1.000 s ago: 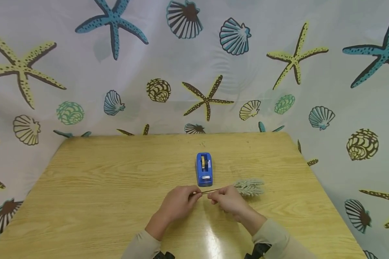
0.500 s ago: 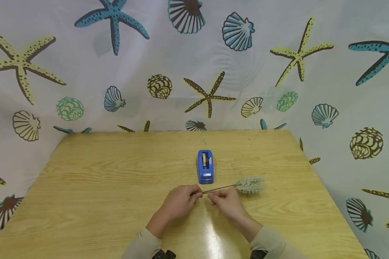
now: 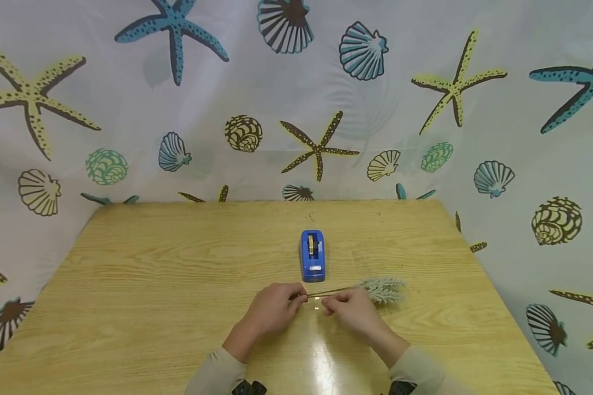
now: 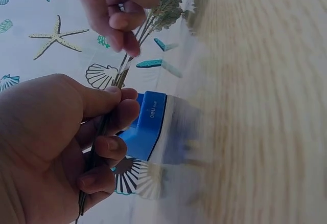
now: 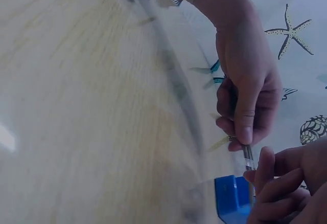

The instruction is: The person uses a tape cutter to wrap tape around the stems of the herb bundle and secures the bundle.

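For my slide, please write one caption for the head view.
Left hand grips thin stems near the right hand; a blue tape dispenser stands beyond.

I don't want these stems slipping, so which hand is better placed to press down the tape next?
Probably the right hand: it is close beside the tape, while the left hand grips the stems.

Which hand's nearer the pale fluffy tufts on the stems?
Right. The right hand is close beside the pale fluffy tufts; the left hand grips the stems farther down, away from them.
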A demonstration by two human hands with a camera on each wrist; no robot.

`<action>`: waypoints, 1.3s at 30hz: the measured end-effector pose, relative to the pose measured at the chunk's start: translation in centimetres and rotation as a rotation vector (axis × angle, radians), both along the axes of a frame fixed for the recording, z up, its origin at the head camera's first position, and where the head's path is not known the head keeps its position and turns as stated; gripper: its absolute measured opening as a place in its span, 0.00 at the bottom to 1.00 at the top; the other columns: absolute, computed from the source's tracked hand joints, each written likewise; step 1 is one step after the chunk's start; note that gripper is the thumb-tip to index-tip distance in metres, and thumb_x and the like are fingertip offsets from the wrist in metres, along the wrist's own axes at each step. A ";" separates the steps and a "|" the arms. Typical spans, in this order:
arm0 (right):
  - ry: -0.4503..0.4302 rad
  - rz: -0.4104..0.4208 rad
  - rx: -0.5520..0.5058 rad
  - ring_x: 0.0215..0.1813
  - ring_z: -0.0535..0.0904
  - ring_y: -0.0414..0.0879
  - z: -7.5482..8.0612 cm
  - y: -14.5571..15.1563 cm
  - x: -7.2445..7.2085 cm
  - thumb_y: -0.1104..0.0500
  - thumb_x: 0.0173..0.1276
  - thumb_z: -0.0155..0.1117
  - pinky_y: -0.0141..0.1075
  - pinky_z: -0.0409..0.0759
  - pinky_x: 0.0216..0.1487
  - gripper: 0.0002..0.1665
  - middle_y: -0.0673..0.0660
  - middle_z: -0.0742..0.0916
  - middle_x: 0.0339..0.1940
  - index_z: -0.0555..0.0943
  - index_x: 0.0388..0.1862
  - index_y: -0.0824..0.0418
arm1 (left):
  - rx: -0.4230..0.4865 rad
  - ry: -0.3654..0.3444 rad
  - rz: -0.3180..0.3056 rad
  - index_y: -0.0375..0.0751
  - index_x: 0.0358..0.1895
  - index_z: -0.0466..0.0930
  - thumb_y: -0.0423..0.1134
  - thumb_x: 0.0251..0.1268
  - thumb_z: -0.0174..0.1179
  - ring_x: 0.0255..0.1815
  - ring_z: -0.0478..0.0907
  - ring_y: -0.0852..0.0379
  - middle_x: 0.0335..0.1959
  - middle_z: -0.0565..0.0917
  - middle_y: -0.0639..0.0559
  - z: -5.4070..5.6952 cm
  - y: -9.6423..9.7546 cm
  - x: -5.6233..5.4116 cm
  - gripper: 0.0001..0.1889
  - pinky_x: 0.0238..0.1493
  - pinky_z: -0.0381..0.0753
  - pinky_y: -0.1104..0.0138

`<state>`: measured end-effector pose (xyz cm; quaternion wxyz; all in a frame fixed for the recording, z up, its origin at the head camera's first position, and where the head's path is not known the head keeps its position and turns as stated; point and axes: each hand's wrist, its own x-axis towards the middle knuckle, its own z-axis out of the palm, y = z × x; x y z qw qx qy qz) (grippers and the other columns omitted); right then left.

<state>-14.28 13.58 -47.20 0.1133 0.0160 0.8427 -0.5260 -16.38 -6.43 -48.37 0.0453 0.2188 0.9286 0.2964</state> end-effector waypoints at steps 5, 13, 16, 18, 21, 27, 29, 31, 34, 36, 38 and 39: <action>0.210 0.094 0.177 0.37 0.82 0.42 1.6 0.8 -1.2 0.56 0.71 0.64 0.35 0.76 0.34 0.10 0.53 0.90 0.33 0.90 0.39 0.60 | 0.000 0.021 0.000 0.44 0.39 0.86 0.39 0.74 0.57 0.25 0.71 0.64 0.27 0.82 0.59 0.1 -0.1 -0.1 0.08 0.29 0.71 0.68; 0.325 0.393 0.490 0.43 0.84 0.45 1.9 1.0 -3.0 0.50 0.74 0.63 0.43 0.82 0.44 0.12 0.50 0.89 0.40 0.90 0.42 0.53 | -0.005 0.009 0.000 0.44 0.39 0.86 0.39 0.74 0.58 0.25 0.70 0.63 0.28 0.82 0.58 0.5 -0.4 -0.4 0.08 0.29 0.70 0.68; 0.312 0.435 0.476 0.44 0.85 0.46 1.8 1.1 -3.1 0.52 0.75 0.61 0.44 0.82 0.47 0.11 0.50 0.90 0.39 0.88 0.40 0.55 | -0.009 0.010 -0.019 0.45 0.39 0.87 0.40 0.73 0.58 0.26 0.71 0.63 0.29 0.83 0.58 0.7 -0.4 -0.5 0.08 0.31 0.71 0.68; 0.288 0.450 0.443 0.36 0.85 0.46 1.9 1.2 -3.2 0.53 0.75 0.60 0.42 0.82 0.41 0.12 0.52 0.90 0.37 0.87 0.39 0.57 | -0.019 0.029 -0.027 0.45 0.39 0.87 0.40 0.73 0.59 0.27 0.73 0.64 0.30 0.85 0.58 0.8 -0.4 -0.6 0.08 0.32 0.73 0.68; 0.217 0.467 0.369 0.24 0.82 0.45 2.0 1.2 -3.3 0.53 0.77 0.58 0.36 0.78 0.30 0.14 0.55 0.89 0.34 0.86 0.41 0.59 | -0.026 0.065 -0.031 0.46 0.40 0.89 0.40 0.71 0.61 0.29 0.75 0.64 0.33 0.87 0.58 1.0 -0.5 -0.8 0.07 0.35 0.77 0.66; 0.068 0.436 0.273 0.17 0.79 0.45 1.9 1.2 -3.8 0.47 0.77 0.57 0.32 0.69 0.20 0.19 0.57 0.85 0.22 0.88 0.41 0.59 | -0.022 0.094 -0.038 0.45 0.42 0.90 0.39 0.69 0.63 0.29 0.77 0.64 0.35 0.90 0.54 1.3 -0.7 -1.1 0.08 0.36 0.79 0.66; 0.052 0.426 0.260 0.19 0.80 0.45 1.8 1.2 -4.0 0.47 0.75 0.59 0.32 0.70 0.20 0.18 0.57 0.86 0.24 0.88 0.41 0.59 | -0.024 0.089 -0.042 0.44 0.43 0.90 0.39 0.69 0.63 0.29 0.78 0.65 0.36 0.90 0.53 1.3 -0.7 -1.2 0.08 0.36 0.79 0.67; 0.065 0.423 0.260 0.19 0.80 0.44 1.7 1.1 -4.0 0.48 0.74 0.62 0.32 0.71 0.20 0.17 0.57 0.87 0.29 0.88 0.40 0.60 | -0.019 0.082 -0.046 0.43 0.43 0.90 0.39 0.69 0.63 0.29 0.78 0.65 0.36 0.90 0.52 1.3 -0.7 -1.2 0.08 0.35 0.79 0.67; 0.127 0.424 0.295 0.18 0.79 0.43 1.6 0.8 -3.8 0.50 0.74 0.62 0.32 0.71 0.20 0.16 0.58 0.88 0.30 0.88 0.39 0.60 | -0.018 0.086 -0.051 0.42 0.43 0.90 0.38 0.69 0.63 0.28 0.78 0.66 0.36 0.90 0.51 1.4 -0.7 -1.2 0.08 0.33 0.78 0.69; 0.183 0.426 0.329 0.18 0.78 0.43 1.6 0.6 -3.6 0.50 0.74 0.62 0.32 0.72 0.21 0.16 0.57 0.88 0.29 0.88 0.37 0.60 | -0.019 0.090 -0.053 0.42 0.43 0.90 0.38 0.69 0.63 0.27 0.76 0.66 0.36 0.90 0.51 1.6 -0.7 -1.3 0.08 0.32 0.77 0.69; 0.234 0.429 0.369 0.17 0.77 0.41 1.6 0.3 -3.5 0.51 0.74 0.61 0.32 0.73 0.22 0.16 0.56 0.88 0.26 0.88 0.36 0.60 | -0.024 0.092 -0.054 0.41 0.44 0.90 0.39 0.69 0.63 0.26 0.74 0.66 0.36 0.90 0.51 1.8 -0.6 -1.3 0.09 0.31 0.75 0.69; 0.254 0.430 0.384 0.17 0.76 0.41 1.5 0.3 -3.4 0.52 0.74 0.61 0.32 0.73 0.22 0.16 0.56 0.87 0.24 0.88 0.35 0.60 | -0.026 0.093 -0.053 0.41 0.44 0.90 0.39 0.69 0.63 0.25 0.73 0.66 0.36 0.90 0.51 1.8 -0.6 -1.3 0.09 0.30 0.74 0.70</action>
